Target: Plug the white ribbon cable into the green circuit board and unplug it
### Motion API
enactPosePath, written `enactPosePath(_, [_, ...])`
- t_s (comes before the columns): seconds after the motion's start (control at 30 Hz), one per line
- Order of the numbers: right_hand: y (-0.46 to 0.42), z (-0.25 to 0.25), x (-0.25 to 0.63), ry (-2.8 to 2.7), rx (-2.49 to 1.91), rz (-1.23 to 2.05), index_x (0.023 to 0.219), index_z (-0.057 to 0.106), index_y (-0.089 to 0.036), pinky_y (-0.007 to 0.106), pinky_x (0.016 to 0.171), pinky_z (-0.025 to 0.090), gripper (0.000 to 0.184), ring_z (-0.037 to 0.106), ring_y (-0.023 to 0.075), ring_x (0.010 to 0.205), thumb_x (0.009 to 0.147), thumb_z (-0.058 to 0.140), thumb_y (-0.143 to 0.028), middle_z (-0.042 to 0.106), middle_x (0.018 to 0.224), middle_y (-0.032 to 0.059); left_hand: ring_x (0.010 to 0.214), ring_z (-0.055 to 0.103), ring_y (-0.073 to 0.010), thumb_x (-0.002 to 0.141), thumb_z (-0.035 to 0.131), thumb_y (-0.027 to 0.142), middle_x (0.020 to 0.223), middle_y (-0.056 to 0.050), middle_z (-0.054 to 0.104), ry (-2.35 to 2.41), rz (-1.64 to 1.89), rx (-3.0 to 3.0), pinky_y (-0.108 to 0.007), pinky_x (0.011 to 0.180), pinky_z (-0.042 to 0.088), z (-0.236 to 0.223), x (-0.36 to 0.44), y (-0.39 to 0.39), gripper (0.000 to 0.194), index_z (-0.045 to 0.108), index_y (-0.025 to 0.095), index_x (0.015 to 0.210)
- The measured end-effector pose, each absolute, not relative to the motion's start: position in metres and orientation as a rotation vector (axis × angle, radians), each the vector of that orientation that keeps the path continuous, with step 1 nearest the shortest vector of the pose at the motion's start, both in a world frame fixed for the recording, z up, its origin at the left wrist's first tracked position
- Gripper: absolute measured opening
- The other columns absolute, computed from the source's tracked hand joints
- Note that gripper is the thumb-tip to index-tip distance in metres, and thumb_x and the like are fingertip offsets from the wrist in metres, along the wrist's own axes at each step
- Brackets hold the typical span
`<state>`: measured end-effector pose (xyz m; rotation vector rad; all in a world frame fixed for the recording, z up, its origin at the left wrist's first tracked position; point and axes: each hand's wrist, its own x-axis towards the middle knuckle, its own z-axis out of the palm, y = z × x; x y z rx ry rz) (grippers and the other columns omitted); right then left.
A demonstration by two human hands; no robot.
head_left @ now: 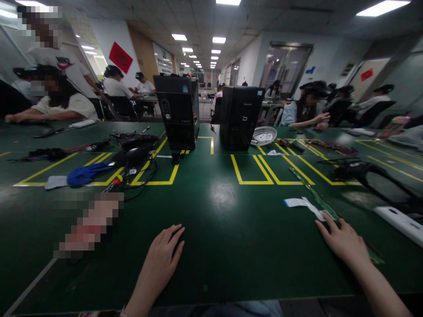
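My left hand rests on the green table with its fingers stretched out and nothing in them. Over to the right, my right hand lies palm down, fingers spread, across a long narrow green circuit board strip. Part of that strip is hidden under the hand, and its near end shows beyond the wrist. A white flat ribbon cable with a blue end runs up to the right fingertips. Whether the fingers press on the cable or only lie beside it, I cannot tell.
Two black computer towers stand at the back middle. Left are a blue glove, dark cables and a blurred-out object. Right are a white basket, a black frame-like object and a white device. People sit across the table.
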<state>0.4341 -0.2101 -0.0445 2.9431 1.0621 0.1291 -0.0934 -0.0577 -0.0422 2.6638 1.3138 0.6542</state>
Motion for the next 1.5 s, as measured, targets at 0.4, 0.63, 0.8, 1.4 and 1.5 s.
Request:
enactPosePath(0.4, [-0.182, -0.032, 0.495, 1.032, 3.036, -0.032, 0.145, 0.037, -0.019, 0.06, 0.102, 0.022, 0.069, 0.029, 0.0422, 0.136, 0.092, 0.017, -0.059, 0.029, 0.146, 0.0289, 0.121, 0.053, -0.0273, 0.097, 0.041, 0.033, 0.132, -0.008, 0.056, 1.316, 0.672, 2.664, -0.05, 0.103, 0.042, -0.045, -0.095, -0.057, 0.037, 0.055, 0.022, 0.13])
enactPosePath(0.63, [-0.178, -0.032, 0.489, 0.967, 3.086, 0.003, 0.145, 0.037, -0.02, 0.059, 0.101, 0.023, 0.069, 0.028, 0.0419, 0.136, 0.093, 0.01, -0.057, 0.028, 0.146, 0.0282, 0.122, 0.053, -0.0273, 0.097, 0.041, 0.032, 0.133, -0.008, 0.056, 1.318, 0.656, 2.666, -0.05, 0.104, 0.042, -0.043, -0.095, -0.058, 0.037, 0.054, 0.022, 0.131])
enactPosePath(0.8, [-0.179, -0.03, 0.487, 0.979, 3.075, -0.026, 0.147, 0.034, -0.02, 0.058, 0.104, 0.021, 0.066, 0.026, 0.0395, 0.138, 0.094, 0.013, -0.054, 0.026, 0.149, 0.0267, 0.121, 0.053, -0.0271, 0.097, 0.041, 0.032, 0.133, -0.008, 0.056, 1.333, 0.638, 2.665, -0.049, 0.104, 0.042, -0.042, -0.094, -0.059, 0.038, 0.054, 0.021, 0.131])
enactPosePath(1.4, [-0.18, -0.028, 0.494, 0.992, 3.057, -0.128, 0.148, 0.032, -0.019, 0.057, 0.105, 0.02, 0.067, 0.02, 0.0379, 0.141, 0.094, 0.019, -0.056, 0.021, 0.151, 0.0265, 0.122, 0.052, -0.0277, 0.097, 0.041, 0.034, 0.133, -0.008, 0.056, 1.324, 0.649, 2.655, -0.05, 0.104, 0.042, -0.045, -0.095, -0.057, 0.038, 0.054, 0.022, 0.131])
enactPosePath(1.5, [-0.18, -0.028, 0.495, 0.998, 3.061, -0.142, 0.148, 0.033, -0.019, 0.059, 0.105, 0.019, 0.066, 0.02, 0.0386, 0.141, 0.094, 0.019, -0.054, 0.02, 0.151, 0.027, 0.122, 0.052, -0.028, 0.097, 0.041, 0.035, 0.133, -0.008, 0.055, 1.335, 0.64, 2.648, -0.051, 0.103, 0.043, -0.045, -0.095, -0.057, 0.039, 0.054, 0.022, 0.131])
